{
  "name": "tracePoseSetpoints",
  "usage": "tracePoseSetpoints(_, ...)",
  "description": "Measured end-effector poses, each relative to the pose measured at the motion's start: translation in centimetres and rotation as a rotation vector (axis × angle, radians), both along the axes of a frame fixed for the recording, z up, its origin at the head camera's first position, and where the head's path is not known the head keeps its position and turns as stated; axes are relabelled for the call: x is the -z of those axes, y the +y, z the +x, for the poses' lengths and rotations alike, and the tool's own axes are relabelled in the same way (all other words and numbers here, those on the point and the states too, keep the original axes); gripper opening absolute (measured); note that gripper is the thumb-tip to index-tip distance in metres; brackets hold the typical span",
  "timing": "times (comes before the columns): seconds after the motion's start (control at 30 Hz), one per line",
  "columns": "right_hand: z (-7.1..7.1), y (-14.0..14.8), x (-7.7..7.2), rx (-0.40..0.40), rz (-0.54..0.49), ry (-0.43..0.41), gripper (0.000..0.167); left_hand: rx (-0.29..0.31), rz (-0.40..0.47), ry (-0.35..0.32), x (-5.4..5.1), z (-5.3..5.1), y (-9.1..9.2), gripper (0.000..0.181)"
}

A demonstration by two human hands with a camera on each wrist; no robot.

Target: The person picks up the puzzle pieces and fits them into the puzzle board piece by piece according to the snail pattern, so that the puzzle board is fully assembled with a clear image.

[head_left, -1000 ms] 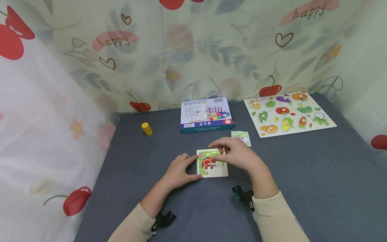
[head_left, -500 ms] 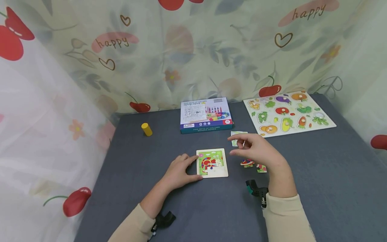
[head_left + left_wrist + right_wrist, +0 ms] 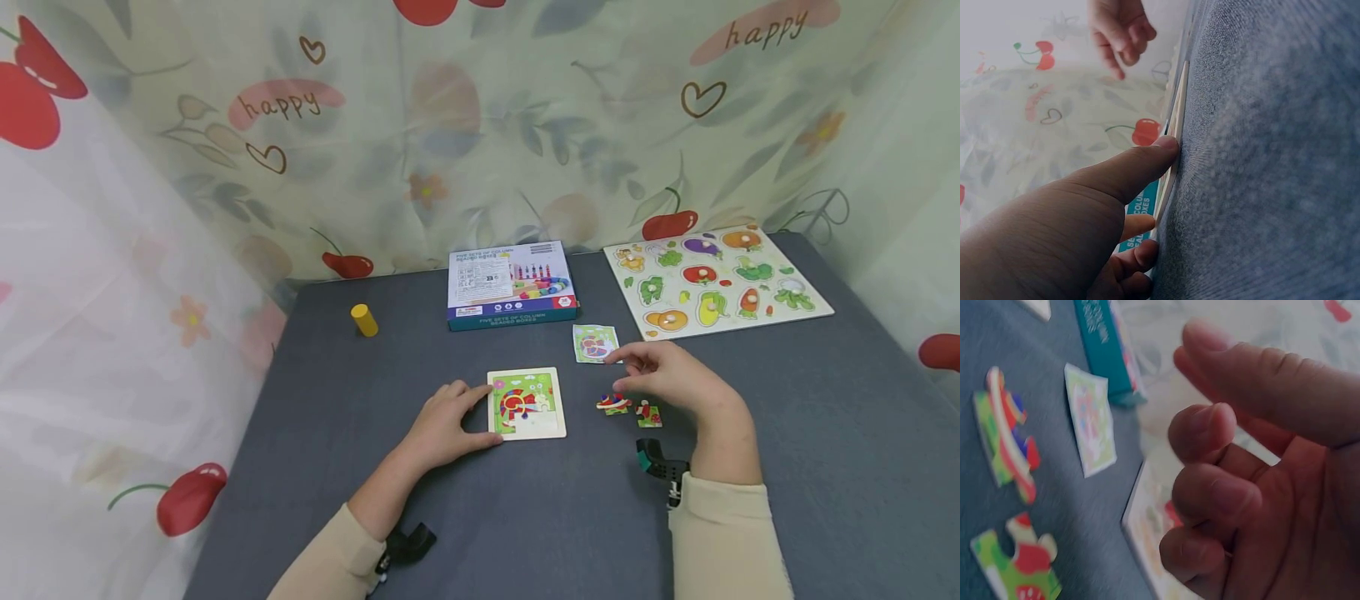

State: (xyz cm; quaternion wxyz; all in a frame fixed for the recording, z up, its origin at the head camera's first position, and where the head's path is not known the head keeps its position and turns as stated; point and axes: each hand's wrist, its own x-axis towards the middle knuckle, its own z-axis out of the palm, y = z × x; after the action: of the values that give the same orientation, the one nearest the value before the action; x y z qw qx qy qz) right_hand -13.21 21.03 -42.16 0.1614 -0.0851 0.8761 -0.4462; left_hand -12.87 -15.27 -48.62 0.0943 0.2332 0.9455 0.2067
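A small square jigsaw board (image 3: 542, 427) lies on the table, its picture of a red snail partly filled and pale wood bare at the lower right. The left hand (image 3: 447, 427) rests against its left side, with the thumb (image 3: 1147, 161) at the near corner and the index fingertip at the left edge. The right hand (image 3: 671, 379) hovers with nothing in its grasp, thumb and index finger apart in the right wrist view. Near it on the table lie two loose jigsaw pieces, a red-and-blue one (image 3: 615, 405) and a green-and-red one (image 3: 649, 415).
A snail picture card (image 3: 595, 343) lies beyond the right hand. Farther back are a flat boxed set (image 3: 513, 287) and a vegetable peg puzzle (image 3: 722, 283). A yellow cylinder (image 3: 364, 320) stands at the left. Patterned curtains enclose the grey table.
The right hand has moved right from above the jigsaw board to near the loose pieces, uncovering the board and the card. The left hand has stayed in place.
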Motion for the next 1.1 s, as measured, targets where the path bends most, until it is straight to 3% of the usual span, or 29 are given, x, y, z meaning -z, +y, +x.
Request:
tracePoseSetpoints(0.37, -0.4, 1.3, 2.7, 0.001, 0.028, -0.174, 0.037, -0.002, -0.004, -0.003, 0.1, 0.0, -0.2, 0.083)
tracePoseSetpoints(0.57, -0.4, 0.7, 3.1, 0.029, 0.056, -0.238, 0.034, -0.004, -0.007, -0.007, 0.1, 0.0, -0.1, 0.084)
tracePoseSetpoints(0.77, -0.5, 0.2, 3.2, 0.054, 0.111, -0.223, 0.03, -0.004, -0.007, -0.004, 0.1, 0.0, 0.0, 0.084)
tracePoseSetpoints(1.1, -0.9, 0.0, 3.8, 0.085, 0.116, -0.151, 0.027, -0.003, -0.009, -0.003, 0.1, 0.0, 0.0, 0.084)
